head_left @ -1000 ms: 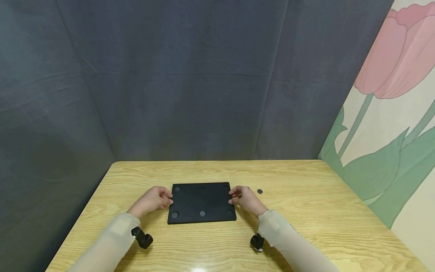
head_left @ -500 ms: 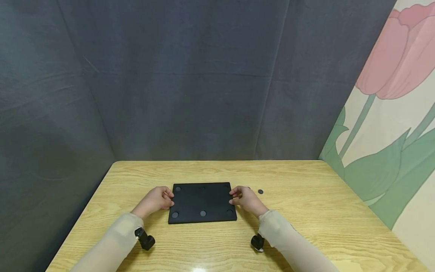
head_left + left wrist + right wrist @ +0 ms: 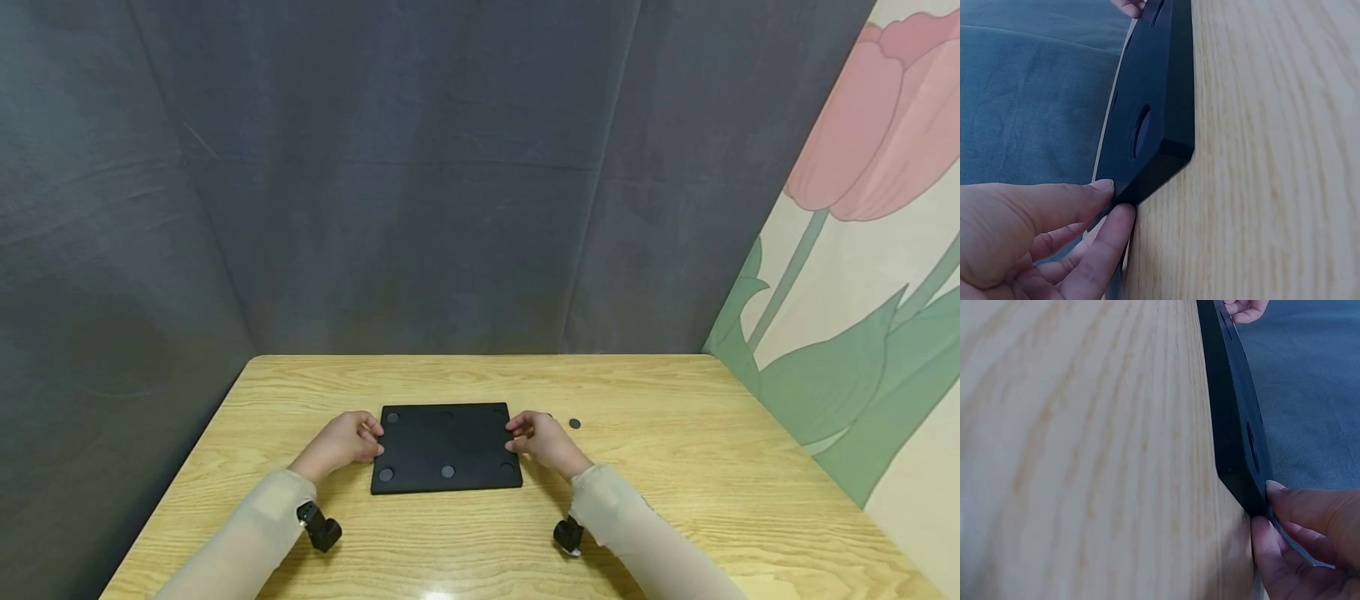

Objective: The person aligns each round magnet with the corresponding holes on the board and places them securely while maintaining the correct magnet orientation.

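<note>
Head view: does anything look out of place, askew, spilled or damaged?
A small dark round disc lies loose on the yellow wood-grain table, beyond the person's right hand. It may look stray because it sits apart from the black rectangular board, whose face has similar round spots. No spill or damage shows.

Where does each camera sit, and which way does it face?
Head: worn on the head, looking forward and down at the black board, table and curtain; the left hand, right hand and sleeves show.
Left wrist: worn there, looking past the left hand across the board; the right hand peeks in at top.
Right wrist: worn there, looking the opposite way past the right hand; the left hand peeks in.
Both wrist views share board, table, curtain and both hands.
</note>
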Available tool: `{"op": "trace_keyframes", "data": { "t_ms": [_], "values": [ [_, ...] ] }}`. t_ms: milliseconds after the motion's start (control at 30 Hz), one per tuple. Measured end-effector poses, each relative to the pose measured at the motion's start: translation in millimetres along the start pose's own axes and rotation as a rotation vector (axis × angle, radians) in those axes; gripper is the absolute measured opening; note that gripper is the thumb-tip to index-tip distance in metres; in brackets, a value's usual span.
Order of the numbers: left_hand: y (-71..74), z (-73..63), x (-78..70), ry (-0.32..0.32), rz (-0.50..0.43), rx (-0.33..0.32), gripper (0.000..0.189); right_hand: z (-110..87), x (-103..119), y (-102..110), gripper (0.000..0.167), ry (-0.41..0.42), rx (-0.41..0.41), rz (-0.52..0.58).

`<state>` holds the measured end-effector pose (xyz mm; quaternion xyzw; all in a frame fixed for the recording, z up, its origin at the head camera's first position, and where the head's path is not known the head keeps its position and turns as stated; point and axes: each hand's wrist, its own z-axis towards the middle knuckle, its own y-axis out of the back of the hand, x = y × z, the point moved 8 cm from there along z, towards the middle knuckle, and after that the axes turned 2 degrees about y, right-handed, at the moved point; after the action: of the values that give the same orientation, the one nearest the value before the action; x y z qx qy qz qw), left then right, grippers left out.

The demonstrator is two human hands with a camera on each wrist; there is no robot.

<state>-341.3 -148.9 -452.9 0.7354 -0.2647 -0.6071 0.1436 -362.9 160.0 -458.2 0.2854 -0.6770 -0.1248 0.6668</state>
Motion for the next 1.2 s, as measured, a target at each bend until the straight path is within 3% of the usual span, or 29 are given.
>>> {"op": "trace_keyframes", "data": {
  "t_ms": [533, 733, 1067, 1200],
  "values": [
    [-2.2, -0.5, -1.9, 0.026, -0.009, -0.001, 0.021, -0.8, -2, 1, 0.021, -0.006, 0.005, 0.006],
    [-0.5, 0.0, 0.8, 0.031, -0.008, -0.003, 0.021, -0.1, 4, 2, 0.023, 0.033, 0.03, -0.01],
    [-0.1, 0.1, -0.7, 0.009, -0.021, 0.009, 0.022, -5.5, 21, 20, 0.033, 0.057, 0.067, -0.091],
    [-0.4, 0.6, 0.0, 0.012, -0.029, 0.01, 0.022, -11.5, 33, 33, 0.035, 0.097, 0.066, -0.051]
  ]
}}
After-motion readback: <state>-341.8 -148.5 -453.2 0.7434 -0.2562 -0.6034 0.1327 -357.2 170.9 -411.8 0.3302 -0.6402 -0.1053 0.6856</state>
